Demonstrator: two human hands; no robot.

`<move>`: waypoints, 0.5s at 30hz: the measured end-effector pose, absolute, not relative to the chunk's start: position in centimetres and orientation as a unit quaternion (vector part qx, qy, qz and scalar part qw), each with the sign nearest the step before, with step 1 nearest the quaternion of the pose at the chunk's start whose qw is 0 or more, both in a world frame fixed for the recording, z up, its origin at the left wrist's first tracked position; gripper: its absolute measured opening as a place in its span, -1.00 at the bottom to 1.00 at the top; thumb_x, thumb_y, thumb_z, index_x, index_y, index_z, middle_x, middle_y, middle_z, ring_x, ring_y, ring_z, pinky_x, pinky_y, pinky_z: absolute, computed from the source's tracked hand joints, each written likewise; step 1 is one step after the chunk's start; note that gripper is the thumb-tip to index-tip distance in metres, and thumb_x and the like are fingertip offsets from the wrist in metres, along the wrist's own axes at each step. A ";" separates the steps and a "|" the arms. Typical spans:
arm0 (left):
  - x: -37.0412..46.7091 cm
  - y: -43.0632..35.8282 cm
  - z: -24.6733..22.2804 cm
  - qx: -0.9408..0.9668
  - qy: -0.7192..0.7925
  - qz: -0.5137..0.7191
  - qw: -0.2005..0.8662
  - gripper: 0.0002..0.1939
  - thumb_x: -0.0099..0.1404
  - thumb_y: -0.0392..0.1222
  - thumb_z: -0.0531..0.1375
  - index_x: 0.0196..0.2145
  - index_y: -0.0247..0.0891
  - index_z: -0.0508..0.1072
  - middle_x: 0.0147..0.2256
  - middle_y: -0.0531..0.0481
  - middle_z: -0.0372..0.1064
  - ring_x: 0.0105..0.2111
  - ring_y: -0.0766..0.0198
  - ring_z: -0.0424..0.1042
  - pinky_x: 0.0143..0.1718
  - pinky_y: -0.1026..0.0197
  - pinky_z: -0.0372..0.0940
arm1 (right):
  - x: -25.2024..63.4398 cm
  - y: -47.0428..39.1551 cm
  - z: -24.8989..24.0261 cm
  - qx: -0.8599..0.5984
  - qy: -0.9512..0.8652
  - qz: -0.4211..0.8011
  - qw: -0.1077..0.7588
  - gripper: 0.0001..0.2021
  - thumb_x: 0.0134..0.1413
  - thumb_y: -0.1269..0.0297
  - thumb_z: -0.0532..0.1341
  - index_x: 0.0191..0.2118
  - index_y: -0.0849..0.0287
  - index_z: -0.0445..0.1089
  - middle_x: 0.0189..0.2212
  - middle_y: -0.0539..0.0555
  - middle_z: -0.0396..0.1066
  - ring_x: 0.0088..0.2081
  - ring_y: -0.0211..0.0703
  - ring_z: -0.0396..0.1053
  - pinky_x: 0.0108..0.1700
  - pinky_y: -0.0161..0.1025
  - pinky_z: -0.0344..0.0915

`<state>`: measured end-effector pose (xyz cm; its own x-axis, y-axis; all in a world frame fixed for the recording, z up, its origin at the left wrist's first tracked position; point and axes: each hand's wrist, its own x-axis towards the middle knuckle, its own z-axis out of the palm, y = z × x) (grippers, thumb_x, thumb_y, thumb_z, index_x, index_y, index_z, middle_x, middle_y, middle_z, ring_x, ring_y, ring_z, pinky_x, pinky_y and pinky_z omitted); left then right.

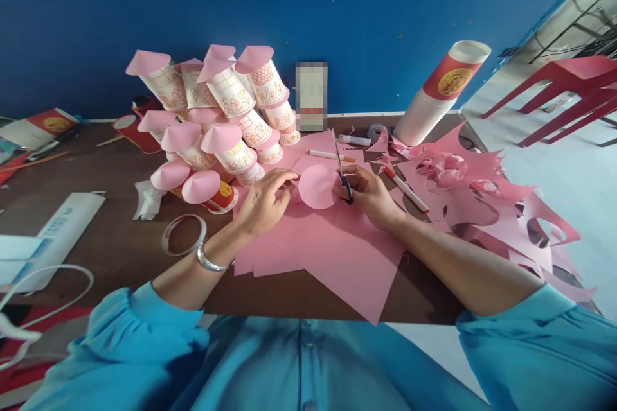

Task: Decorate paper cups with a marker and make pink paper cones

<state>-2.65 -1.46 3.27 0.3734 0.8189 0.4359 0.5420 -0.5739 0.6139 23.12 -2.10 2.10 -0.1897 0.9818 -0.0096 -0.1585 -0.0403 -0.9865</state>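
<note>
A pink paper circle (pixel 318 187) is held up between my two hands, above larger pink sheets (pixel 332 247). At the circle's left edge, my left hand (pixel 270 200) pinches with thumb and fingers near the rim; a silver bangle is on that wrist. My right hand (pixel 371 196) grips black-handled scissors (pixel 346 187) at the circle's right edge, blades pointing up and away from me. The fingers of my right hand also touch or nearly touch the circle.
Decorated paper cups with pink cone tops (pixel 234 96) stand stacked at the back left. A tape roll (pixel 184 235) lies left. Pink scraps (pixel 475 196), a red marker (pixel 405 189) and a tall cup stack (pixel 434 103) are on the right. A blue wall (pixel 357 19) rises behind.
</note>
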 end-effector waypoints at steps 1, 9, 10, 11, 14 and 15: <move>-2.7 -1.3 3.8 0.788 0.439 0.363 0.236 -0.79 0.41 -0.28 0.16 -0.05 -0.23 0.53 -0.10 -0.11 0.62 -0.16 0.19 0.61 -0.07 0.12 0.54 | 23.1 -2.1 2.1 -0.410 -0.500 0.592 0.481 -0.53 -0.19 0.17 0.57 -0.16 0.09 0.41 -0.49 -0.11 0.46 -0.46 -0.25 0.38 -0.39 -0.26 0.28; -2.6 1.0 5.2 0.704 0.489 0.313 0.409 -0.56 0.31 0.20 0.32 -0.13 -0.25 0.61 -0.22 -0.10 0.62 -0.36 0.24 0.56 -0.36 0.25 0.46 | 23.6 -1.6 1.7 -0.422 -0.491 0.549 0.528 -0.55 -0.13 0.12 0.54 -0.14 0.10 0.42 -0.49 -0.09 0.46 -0.41 -0.22 0.42 -0.36 -0.27 0.29; -2.3 1.1 5.0 0.699 0.488 0.319 0.414 -0.53 0.30 0.25 0.33 -0.16 -0.25 0.61 -0.27 -0.09 0.61 -0.39 0.26 0.54 -0.41 0.27 0.42 | 23.6 -1.4 1.6 -0.430 -0.491 0.540 0.532 -0.55 -0.13 0.11 0.54 -0.14 0.10 0.42 -0.49 -0.10 0.45 -0.41 -0.21 0.43 -0.35 -0.26 0.30; -2.0 1.2 4.7 0.687 0.486 0.327 0.430 -0.49 0.29 0.30 0.31 -0.18 -0.26 0.60 -0.32 -0.07 0.59 -0.43 0.27 0.51 -0.47 0.29 0.38 | 23.7 -1.3 1.5 -0.434 -0.490 0.533 0.536 -0.55 -0.13 0.11 0.54 -0.15 0.10 0.42 -0.49 -0.10 0.44 -0.40 -0.21 0.43 -0.35 -0.26 0.30; -1.0 1.1 4.4 0.624 0.468 0.338 0.526 -0.39 0.28 0.44 0.25 -0.26 -0.25 0.52 -0.49 -0.01 0.48 -0.58 0.32 0.40 -0.61 0.31 0.24 | 23.6 -1.1 1.3 -0.425 -0.500 0.541 0.526 -0.55 -0.14 0.11 0.54 -0.15 0.11 0.41 -0.48 -0.10 0.46 -0.42 -0.23 0.42 -0.35 -0.26 0.31; -0.8 1.1 4.5 0.607 0.465 0.329 0.554 -0.39 0.25 0.44 0.28 -0.28 -0.24 0.49 -0.53 0.03 0.44 -0.62 0.34 0.35 -0.64 0.32 0.18 | 23.5 -1.1 1.3 -0.420 -0.509 0.548 0.514 -0.55 -0.14 0.11 0.54 -0.15 0.12 0.42 -0.49 -0.10 0.46 -0.44 -0.24 0.40 -0.37 -0.27 0.30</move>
